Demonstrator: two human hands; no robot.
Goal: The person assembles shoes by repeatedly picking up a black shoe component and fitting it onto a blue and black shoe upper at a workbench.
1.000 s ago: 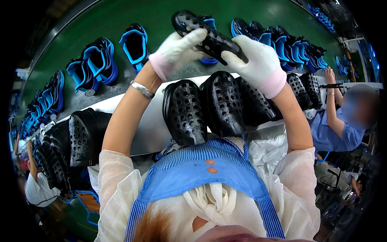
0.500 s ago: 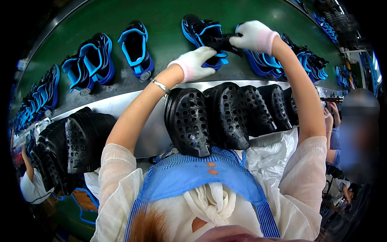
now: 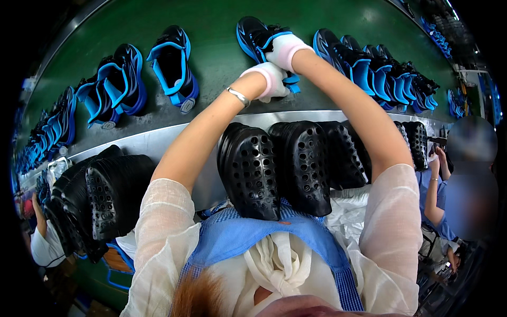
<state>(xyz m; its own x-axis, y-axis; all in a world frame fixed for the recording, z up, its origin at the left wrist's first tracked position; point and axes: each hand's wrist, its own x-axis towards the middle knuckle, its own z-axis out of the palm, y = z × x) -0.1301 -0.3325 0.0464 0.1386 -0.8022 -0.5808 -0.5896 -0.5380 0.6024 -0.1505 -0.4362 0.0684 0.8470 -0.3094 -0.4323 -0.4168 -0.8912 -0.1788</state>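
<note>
A black sneaker with blue trim stands on the green work surface ahead of me, toe pointing away. My left hand, in a white glove with a pink cuff, is closed around its heel end beside a blue tab. My right hand, gloved the same way, is closed at the shoe's opening and tongue. Its fingers are mostly hidden, and so is anything in them. Nearer to me stand stacks of black foot-shaped plastic shoe inserts full of holes, below my forearms.
More sneakers stand to the left and in a tight row to the right. Another stack of black inserts is at my left, by the metal table edge. Co-workers' arms show at both sides.
My right hand has moved left from beside the shoe to its opening. The dark piece it held over the shoe no longer shows. My left hand has shifted slightly right onto the heel.
</note>
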